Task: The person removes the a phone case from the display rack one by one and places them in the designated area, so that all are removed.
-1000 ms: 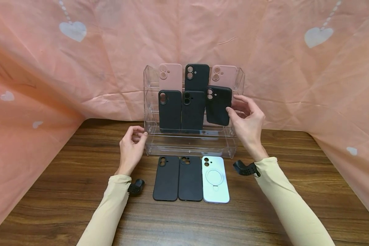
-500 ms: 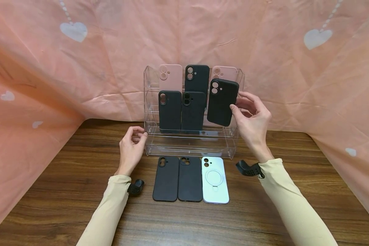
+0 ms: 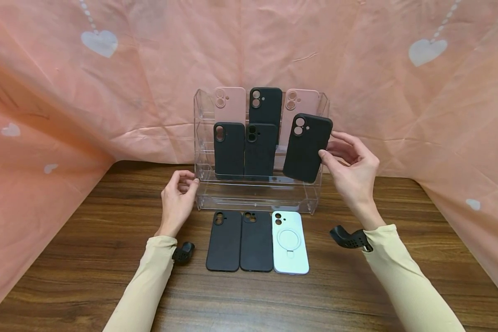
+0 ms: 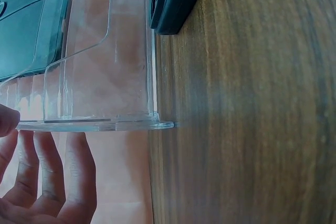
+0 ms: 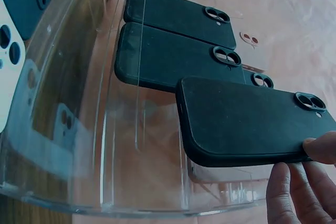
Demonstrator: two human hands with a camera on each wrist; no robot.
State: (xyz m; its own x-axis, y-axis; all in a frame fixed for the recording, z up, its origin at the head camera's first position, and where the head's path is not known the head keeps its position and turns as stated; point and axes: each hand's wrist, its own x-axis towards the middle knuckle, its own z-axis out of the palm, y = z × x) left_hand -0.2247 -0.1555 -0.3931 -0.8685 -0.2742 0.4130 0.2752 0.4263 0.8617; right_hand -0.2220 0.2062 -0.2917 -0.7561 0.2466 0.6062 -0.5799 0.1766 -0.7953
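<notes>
My right hand [image 3: 354, 173] pinches a black phone case [image 3: 307, 148] by its right edge, thumb in front and fingers behind. The case is tilted and held in front of the right part of a clear stepped display stand [image 3: 257, 203]. My left hand [image 3: 177, 200] grips the left side panel of that stand, with the thumb on one face and the fingers [image 4: 79, 177] on the other. Two black cases, the left one [image 3: 229, 150] and the right one [image 3: 260, 150], stand on a lower step. Behind them are a pink case [image 3: 230, 103], a black case [image 3: 265, 103] and another pink case [image 3: 302, 97].
On the wooden table [image 3: 249, 299], a black case [image 3: 224, 242], a second black case [image 3: 256, 242] and a white case [image 3: 290, 244] with a ring lie in a row before the stand. A pink cloth [image 3: 157, 55] hangs behind and at both sides.
My right hand has carried the black case to the right, away from the other black cases, and the case now leans more. My left hand keeps its place on the stand.
</notes>
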